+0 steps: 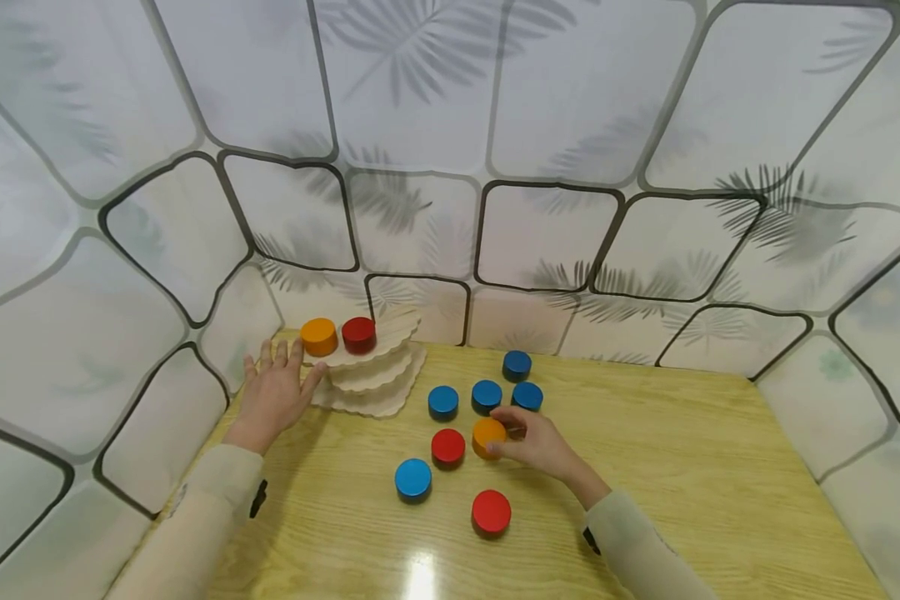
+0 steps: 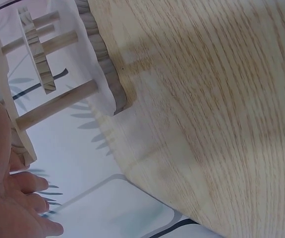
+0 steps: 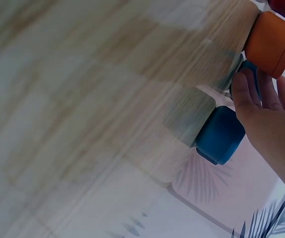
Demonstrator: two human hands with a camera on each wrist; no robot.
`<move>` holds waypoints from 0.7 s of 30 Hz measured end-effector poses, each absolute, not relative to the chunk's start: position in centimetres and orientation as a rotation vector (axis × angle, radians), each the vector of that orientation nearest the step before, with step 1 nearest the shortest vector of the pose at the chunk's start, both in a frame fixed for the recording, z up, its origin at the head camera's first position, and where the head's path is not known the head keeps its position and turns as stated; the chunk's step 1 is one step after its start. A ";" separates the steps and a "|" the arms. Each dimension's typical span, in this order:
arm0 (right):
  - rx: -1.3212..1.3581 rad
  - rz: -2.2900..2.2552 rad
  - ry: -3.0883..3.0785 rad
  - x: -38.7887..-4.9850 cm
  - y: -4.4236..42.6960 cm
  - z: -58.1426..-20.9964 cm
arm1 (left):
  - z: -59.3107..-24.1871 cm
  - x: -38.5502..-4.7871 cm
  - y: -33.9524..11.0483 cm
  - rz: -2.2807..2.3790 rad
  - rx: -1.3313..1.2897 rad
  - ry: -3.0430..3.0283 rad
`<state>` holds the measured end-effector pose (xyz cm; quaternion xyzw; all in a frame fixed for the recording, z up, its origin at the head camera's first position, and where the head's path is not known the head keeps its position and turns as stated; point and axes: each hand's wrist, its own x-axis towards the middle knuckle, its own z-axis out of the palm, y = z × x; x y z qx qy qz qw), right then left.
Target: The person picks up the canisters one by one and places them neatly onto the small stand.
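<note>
A wooden tiered rack (image 1: 375, 396) (image 2: 100, 59) with scalloped shelves stands at the back left. On its top shelf sit an orange block (image 1: 318, 336) and a red block (image 1: 359, 335), both round. My left hand (image 1: 276, 396) (image 2: 8, 183) is spread at the rack's left side, thumb by the top shelf's edge, holding nothing. Among the loose round blocks on the table, my right hand (image 1: 536, 446) (image 3: 268, 114) has thumb and fingers around the right side of another orange block (image 1: 487, 438) (image 3: 270, 44). The thumb is hidden in the right wrist view.
Several blue blocks (image 1: 443, 402) (image 3: 220, 135) stand behind and left of the right hand, one blue block (image 1: 413, 480) nearer the front. Two red blocks, one beside the orange (image 1: 447, 448) and one nearer (image 1: 491, 512), are on the wooden table (image 1: 682, 467). Patterned walls (image 1: 547, 233) enclose it.
</note>
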<state>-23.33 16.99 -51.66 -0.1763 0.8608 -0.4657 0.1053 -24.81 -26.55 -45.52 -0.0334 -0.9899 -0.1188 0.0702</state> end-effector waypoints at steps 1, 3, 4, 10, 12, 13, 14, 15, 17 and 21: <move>-0.512 -1.368 2.541 -23.3 17.0 -51.7 | -45.6 -24.8 -26.6 -0.357 -0.102 -2.976; -0.496 -1.355 2.553 -23.2 16.9 -51.7 | -45.6 -24.8 -26.6 -0.359 -0.104 -2.970; -0.486 -1.347 2.558 -23.2 16.9 -51.7 | -45.6 -24.8 -26.5 -0.358 -0.104 -2.967; -0.467 -1.320 2.569 -23.0 16.7 -51.7 | -45.5 -24.8 -26.5 -0.339 -0.099 -2.966; -0.464 -1.316 2.565 -23.0 16.7 -51.7 | -45.3 -24.7 -26.5 -0.333 -0.098 -2.971; -0.460 -1.313 2.565 -23.0 16.7 -51.7 | -45.3 -24.7 -26.4 -0.333 -0.098 -2.974; -0.457 -1.308 2.563 -23.0 16.6 -51.7 | -45.2 -24.7 -26.4 -0.332 -0.098 -2.977; -0.467 -1.299 2.568 -23.0 16.6 -51.7 | -45.2 -24.7 -26.4 -0.333 -0.097 -2.981; -0.461 -1.292 2.568 -23.1 16.6 -51.7 | -45.1 -24.7 -26.4 -0.332 -0.097 -2.984; -0.493 -1.276 2.561 -23.2 16.7 -51.9 | -45.2 -24.8 -26.5 -0.322 -0.098 -2.975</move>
